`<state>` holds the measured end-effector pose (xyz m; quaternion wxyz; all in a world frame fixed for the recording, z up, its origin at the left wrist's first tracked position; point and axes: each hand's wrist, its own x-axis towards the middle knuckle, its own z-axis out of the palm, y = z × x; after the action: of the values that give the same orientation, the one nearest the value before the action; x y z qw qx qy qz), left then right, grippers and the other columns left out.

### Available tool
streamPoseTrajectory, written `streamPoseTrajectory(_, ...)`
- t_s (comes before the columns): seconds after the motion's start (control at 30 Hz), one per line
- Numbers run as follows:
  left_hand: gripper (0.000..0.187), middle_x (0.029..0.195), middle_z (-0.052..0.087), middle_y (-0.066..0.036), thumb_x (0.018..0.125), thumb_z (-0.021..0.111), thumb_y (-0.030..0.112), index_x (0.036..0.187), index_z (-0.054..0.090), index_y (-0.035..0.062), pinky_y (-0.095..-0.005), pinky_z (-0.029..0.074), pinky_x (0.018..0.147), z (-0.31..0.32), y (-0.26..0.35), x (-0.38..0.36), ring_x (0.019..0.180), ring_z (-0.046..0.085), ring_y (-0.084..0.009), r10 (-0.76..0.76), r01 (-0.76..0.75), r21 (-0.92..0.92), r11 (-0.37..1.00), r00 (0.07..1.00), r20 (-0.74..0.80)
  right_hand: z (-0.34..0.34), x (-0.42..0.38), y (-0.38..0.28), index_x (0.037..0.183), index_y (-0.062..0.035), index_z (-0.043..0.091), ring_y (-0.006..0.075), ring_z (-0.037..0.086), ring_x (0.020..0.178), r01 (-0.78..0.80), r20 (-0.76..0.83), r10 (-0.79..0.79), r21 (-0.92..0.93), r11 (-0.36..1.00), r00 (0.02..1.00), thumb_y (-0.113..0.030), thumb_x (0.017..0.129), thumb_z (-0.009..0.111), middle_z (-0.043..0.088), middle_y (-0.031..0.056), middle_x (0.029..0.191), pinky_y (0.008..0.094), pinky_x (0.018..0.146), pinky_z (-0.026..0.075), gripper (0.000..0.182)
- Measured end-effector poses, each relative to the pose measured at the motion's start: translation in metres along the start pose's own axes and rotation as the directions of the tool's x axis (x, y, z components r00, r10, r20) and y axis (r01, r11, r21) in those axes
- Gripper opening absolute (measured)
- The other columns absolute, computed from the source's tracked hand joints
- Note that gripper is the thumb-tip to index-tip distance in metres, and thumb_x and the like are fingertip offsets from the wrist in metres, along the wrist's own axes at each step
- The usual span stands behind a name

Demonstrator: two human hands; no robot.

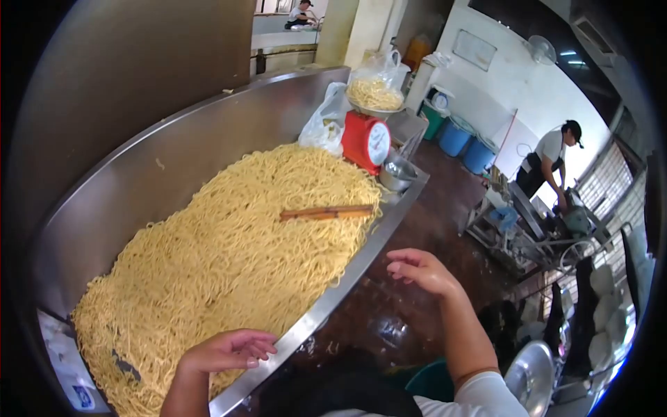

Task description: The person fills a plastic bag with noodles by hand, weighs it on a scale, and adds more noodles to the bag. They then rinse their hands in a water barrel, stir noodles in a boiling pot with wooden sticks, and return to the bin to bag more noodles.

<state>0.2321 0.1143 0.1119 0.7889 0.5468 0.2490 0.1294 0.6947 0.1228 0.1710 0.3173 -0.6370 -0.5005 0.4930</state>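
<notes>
A broad heap of yellow noodles (229,243) covers the floor of a large steel trough (174,139). My left hand (229,349) hovers over the near edge of the noodles by the trough's rim, fingers loosely bent and apart, holding nothing. Beyond the rim, above the floor, my right hand (422,271) hangs in the air with curled fingers and nothing visible in it. Wooden sticks (326,213) lie across the noodles toward the right. At the far corner stands a red dial scale (365,142), with a bag of noodles (375,92) on its pan.
Beside the scale are a plastic bag (325,121) and a metal bowl (398,172). Blue barrels (455,136) stand against the back wall. On the right, a person (552,156) bends over a machine (549,222). A steel basin (531,379) is near my right side. The floor (434,201) looks wet.
</notes>
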Motion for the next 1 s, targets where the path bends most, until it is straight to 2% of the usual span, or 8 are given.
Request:
streamPoseTrajectory(0.1,0.064,0.126,0.061,-0.014,0.087,0.071,0.019,0.141,0.044,0.0003,-0.0335,0.042,0.099,-0.006,0.031,0.055,0.111,0.057,-0.0177,0.088,-0.087,0.015,0.996,0.994,-0.062,-0.068,0.076,-0.003,0.131,-0.0016,0.055,0.0148,0.061,0.099,0.105,-0.235,-0.116,-0.059,0.993,0.965,-0.031,0.090,0.069,0.065,0.0053,0.115,0.0273,0.081,0.049,0.053)
streamPoseTrajectory(0.23,0.064,0.126,0.061,-0.015,0.086,0.071,0.018,0.141,0.044,-0.0002,-0.0357,0.043,0.098,-0.004,0.049,0.136,0.111,0.058,-0.0198,0.100,-0.085,0.091,0.992,0.980,-0.172,-0.187,0.261,-0.051,0.136,0.0119,0.043,0.0251,0.056,0.116,0.463,-0.440,-0.523,-0.245,0.852,0.730,-0.044,0.087,0.069,0.058,0.0210,0.126,0.0366,0.100,0.043,0.079)
streamPoseTrajectory(0.37,0.062,0.128,0.059,-0.014,0.087,0.068,0.013,0.142,0.042,0.0011,-0.0358,0.044,0.098,0.023,0.056,0.196,0.116,0.056,-0.0225,0.032,-0.073,-0.089,0.993,0.918,-0.395,-0.291,0.460,-0.153,0.139,0.0149,0.034,0.0431,0.042,0.132,0.403,-0.429,-0.790,-0.691,0.600,0.439,-0.071,0.070,0.069,0.041,0.0350,0.140,0.0430,0.110,0.034,0.116)
streamPoseTrajectory(0.4,0.061,0.128,0.059,-0.015,0.087,0.068,0.012,0.142,0.042,0.0011,-0.0363,0.044,0.098,0.046,0.074,0.223,0.116,0.057,-0.0234,-0.008,-0.072,-0.149,0.986,0.877,-0.481,-0.304,0.516,-0.191,0.135,0.0132,0.043,0.0424,0.046,0.129,0.187,-0.567,-0.699,-0.703,0.686,0.435,-0.074,0.065,0.070,0.047,0.0339,0.136,0.0426,0.108,0.037,0.115)
streamPoseTrajectory(0.5,0.068,0.121,0.063,-0.020,0.081,0.072,0.023,0.137,0.045,-0.0034,-0.0388,0.046,0.095,0.094,0.091,0.252,0.111,0.061,-0.0304,-0.062,-0.061,-0.164,0.985,0.755,-0.653,-0.335,0.600,-0.215,0.129,0.0113,0.052,0.0396,0.052,0.125,0.423,-0.364,-0.684,-0.578,0.698,0.632,-0.074,0.064,0.070,0.056,0.0319,0.128,0.0423,0.104,0.041,0.109)
streamPoseTrajectory(0.57,0.071,0.119,0.063,-0.020,0.080,0.074,0.027,0.137,0.044,-0.0042,-0.0382,0.048,0.094,0.117,0.097,0.268,0.110,0.062,-0.0301,-0.010,-0.258,-0.193,0.947,0.576,-0.818,-0.318,0.579,-0.236,0.112,0.0010,0.067,0.0312,0.064,0.104,0.362,-0.295,-0.573,-0.540,0.760,0.765,-0.059,0.075,0.070,0.068,0.0201,0.111,0.0381,0.090,0.048,0.070)
streamPoseTrajectory(0.6,0.071,0.121,0.062,-0.014,0.085,0.070,0.040,0.138,0.046,-0.0001,-0.0319,0.047,0.089,0.115,0.099,0.272,0.103,0.061,-0.0205,0.008,-0.198,-0.140,0.970,0.602,-0.799,-0.319,0.591,-0.233,0.112,0.0010,0.067,0.0312,0.064,0.104,0.361,-0.288,-0.566,-0.534,0.765,0.773,-0.059,0.075,0.070,0.068,0.0201,0.111,0.0381,0.090,0.048,0.070)
streamPoseTrajectory(1.0,0.064,0.118,0.063,-0.013,0.083,0.074,0.035,0.132,0.054,-0.0001,-0.0311,0.046,0.090,0.155,0.089,0.330,0.105,0.060,-0.0192,-0.097,-0.300,-0.254,0.919,0.454,-0.886,-0.307,0.629,-0.232,0.106,-0.0045,0.064,0.0326,0.063,0.103,0.506,-0.297,-0.672,-0.475,0.720,0.679,-0.050,0.080,0.061,0.069,0.0157,0.103,0.0439,0.092,0.044,0.053)
